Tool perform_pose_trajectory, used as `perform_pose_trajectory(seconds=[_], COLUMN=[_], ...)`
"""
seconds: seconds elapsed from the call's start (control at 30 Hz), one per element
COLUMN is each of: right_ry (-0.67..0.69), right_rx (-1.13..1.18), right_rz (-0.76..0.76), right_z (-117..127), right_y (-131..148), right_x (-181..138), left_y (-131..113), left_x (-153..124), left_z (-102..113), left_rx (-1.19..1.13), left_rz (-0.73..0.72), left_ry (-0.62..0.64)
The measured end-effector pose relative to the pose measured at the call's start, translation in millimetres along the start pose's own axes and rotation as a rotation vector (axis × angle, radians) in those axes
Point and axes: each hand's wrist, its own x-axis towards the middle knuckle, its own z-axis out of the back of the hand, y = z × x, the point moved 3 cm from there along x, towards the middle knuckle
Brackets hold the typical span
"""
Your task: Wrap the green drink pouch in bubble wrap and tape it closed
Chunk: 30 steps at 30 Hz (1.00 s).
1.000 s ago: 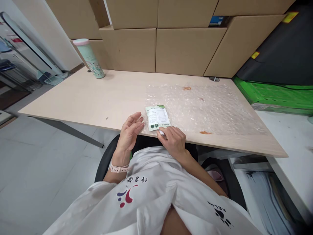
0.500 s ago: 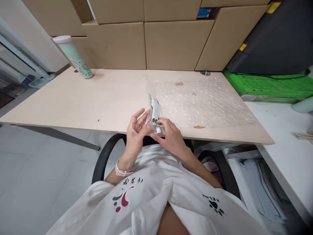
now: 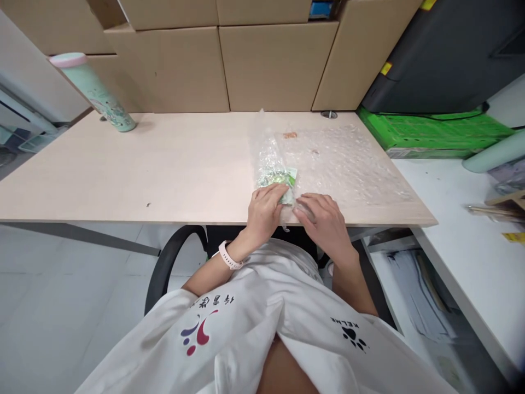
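Under my left hand (image 3: pixel 266 210) lies a green-and-white item (image 3: pixel 287 178), covered by a folded layer of clear bubble wrap (image 3: pixel 270 150) near the table's front edge. The fingers of that hand are curled over the wrap and press on it. To the right, my right hand (image 3: pixel 324 221) has its thumb and fingers closed round a rolled bit of the wrap. The rest of the bubble wrap sheet (image 3: pixel 348 164) spreads flat to the right. Most of the item's lower part is hidden by wrap and fingers.
A mint-green tumbler (image 3: pixel 100 98) with a pink lid stands at the table's back left. Cardboard boxes (image 3: pixel 279 65) line the back. At right, a green package (image 3: pixel 435 131) lies under a dark grey machine (image 3: pixel 447 60), beside a white side desk (image 3: pixel 463 257).
The white-and-green tube in its clear bag has shifted right and is now under folded bubble wrap. My left hand has turned palm down onto it; my right hand has moved right.
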Motion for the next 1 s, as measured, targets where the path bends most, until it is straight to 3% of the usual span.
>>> perform_pose_trajectory(seconds=[0.17, 0.33, 0.47, 0.57, 0.7, 1.0], right_ry=[-0.021, -0.031, -0.119, -0.146, -0.035, -0.082], right_rx=[-0.053, 0.077, 0.260, 0.168, 0.116, 0.209], right_rz=[-0.010, -0.008, -0.142, -0.157, -0.097, -0.285], right_z=[-7.2, -6.6, 2.1, 2.3, -11.7, -27.0], right_y=[7.1, 16.3, 4.7, -2.8, -9.7, -20.3], right_x=[-3.5, -4.0, -0.6, 11.1, 36.8, 58.6], left_y=[3.5, 7.5, 5.3, 2.9, 2.4, -1.1], left_x=[3.1, -1.2, -7.5, -8.7, -7.0, -6.0], left_z=[8.1, 13.9, 22.1, 24.7, 21.6, 19.4], left_rx=[0.033, -0.017, -0.111, -0.145, -0.129, -0.112], left_rz=[0.039, -0.054, -0.089, -0.081, -0.101, -0.122], left_ry=[-0.049, 0.105, 0.148, 0.148, 0.114, 0.179])
